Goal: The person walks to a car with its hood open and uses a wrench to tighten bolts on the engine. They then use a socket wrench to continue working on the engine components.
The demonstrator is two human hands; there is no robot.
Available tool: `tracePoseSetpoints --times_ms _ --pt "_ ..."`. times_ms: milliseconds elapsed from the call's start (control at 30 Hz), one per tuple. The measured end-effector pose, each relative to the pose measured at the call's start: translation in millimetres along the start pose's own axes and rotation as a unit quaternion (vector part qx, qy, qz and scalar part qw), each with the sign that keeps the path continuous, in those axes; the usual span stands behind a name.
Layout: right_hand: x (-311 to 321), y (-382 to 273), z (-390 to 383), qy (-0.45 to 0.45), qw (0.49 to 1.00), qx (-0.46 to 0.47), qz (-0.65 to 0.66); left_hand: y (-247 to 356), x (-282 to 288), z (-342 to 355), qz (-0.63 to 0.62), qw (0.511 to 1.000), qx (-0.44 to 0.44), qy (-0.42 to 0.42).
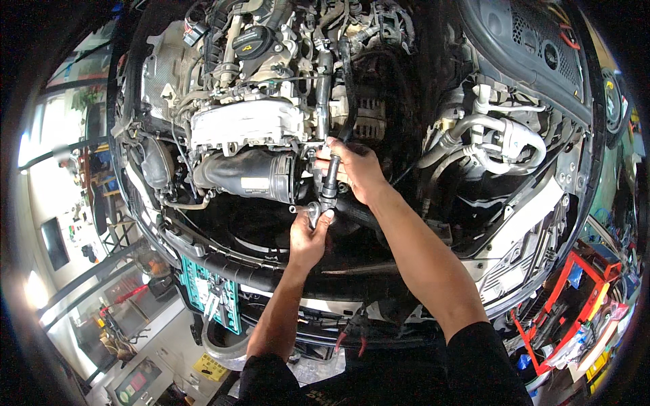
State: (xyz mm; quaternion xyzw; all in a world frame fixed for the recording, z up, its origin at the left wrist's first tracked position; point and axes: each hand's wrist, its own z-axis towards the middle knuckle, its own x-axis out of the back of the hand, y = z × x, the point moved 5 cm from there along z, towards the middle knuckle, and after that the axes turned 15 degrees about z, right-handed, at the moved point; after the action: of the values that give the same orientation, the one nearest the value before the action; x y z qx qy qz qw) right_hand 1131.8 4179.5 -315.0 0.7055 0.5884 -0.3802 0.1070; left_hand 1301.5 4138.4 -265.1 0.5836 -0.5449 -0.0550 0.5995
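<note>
In the middle of the engine bay, my right hand [362, 169] is closed round a black hose [332, 174], thumb and fingers on either side of it. Just below, my left hand [308, 242] pinches a metal pipe fitting [314, 212] at the hose's lower end, a short stub pointing left. The hose stands nearly upright between my hands. Left of it is a wide black air duct [247, 174] with a pale label and a round open end. A silver engine cover plate [247, 124] lies above the duct.
A black oil filler cap [253, 42] tops the engine. Silver pipes [504, 145] curve at the right. Red-handled pliers [353, 331] rest at the front edge. A teal tool tray [210, 291] stands at lower left, a red tool cart [565, 311] at lower right.
</note>
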Motion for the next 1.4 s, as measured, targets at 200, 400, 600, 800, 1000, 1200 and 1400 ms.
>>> tracePoseSetpoints --times_ms 200,400,600,800,1000,1200,1400 --pt "-5 13 -5 0.012 0.998 0.031 0.045 -3 -4 -6 -0.044 0.997 0.063 0.002" --pt "-2 7 6 -0.022 0.995 -0.072 0.069 -15 -4 -4 -0.045 0.993 0.11 -0.012" --pt "-16 0 7 0.04 0.999 -0.016 0.005 -22 -3 -3 -0.046 0.99 0.126 -0.037" --pt "3 -13 -5 0.094 0.99 -0.011 -0.104 -13 1 -3 -0.045 0.997 0.07 -0.005" --pt "35 -34 -50 -0.009 0.929 0.137 -0.345 -10 14 -16 -0.06 0.989 0.13 0.029" --pt "35 -26 -39 -0.004 0.898 0.19 -0.397 33 27 -15 -0.014 0.994 0.06 0.09" --pt "19 -28 47 0.072 0.977 0.129 -0.155 86 72 -62 0.052 0.994 -0.07 0.07"
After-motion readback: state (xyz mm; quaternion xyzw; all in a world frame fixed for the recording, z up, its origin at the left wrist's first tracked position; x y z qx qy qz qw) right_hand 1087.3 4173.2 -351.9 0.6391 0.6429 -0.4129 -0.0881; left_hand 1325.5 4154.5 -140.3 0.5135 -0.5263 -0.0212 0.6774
